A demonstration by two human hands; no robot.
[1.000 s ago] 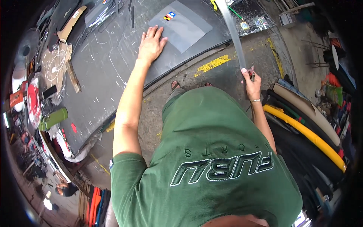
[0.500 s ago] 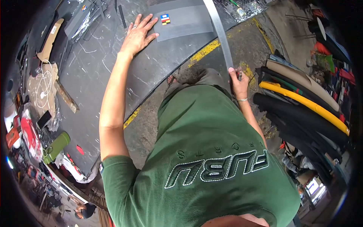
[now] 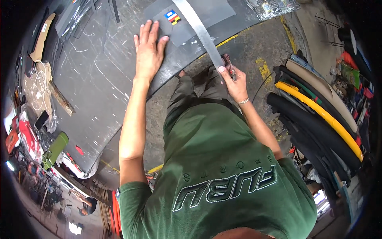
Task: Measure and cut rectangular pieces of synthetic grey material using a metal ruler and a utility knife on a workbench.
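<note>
Clasping silvery strip (image 3: 202, 34), right hand (image 3: 235, 83); reddish item (image 3: 231, 71) there unclear; left hand (image 3: 149, 55) splayed, empty; strip's top cropped

two bare hands (image 3: 149, 59), one long metal strip (image 3: 200, 31), just one bracelet (image 3: 242, 101), one phone (image 3: 41, 120), one lonely yellow roll (image 3: 331, 118), one worktop (image 3: 93, 85)

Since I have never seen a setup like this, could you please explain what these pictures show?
There is no machine here, only a person's two bare hands. The view comes from a fisheye camera worn on the head, looking down, so straight edges bend. The left hand is spread over a dark, scratched tabletop, beside a flat grey sheet bearing a small multicoloured patch. The right hand holds a long flat silvery strip that reaches over the sheet, plus a small object too unclear to name. Further left on the tabletop lies a rough brown piece of wood.
</note>
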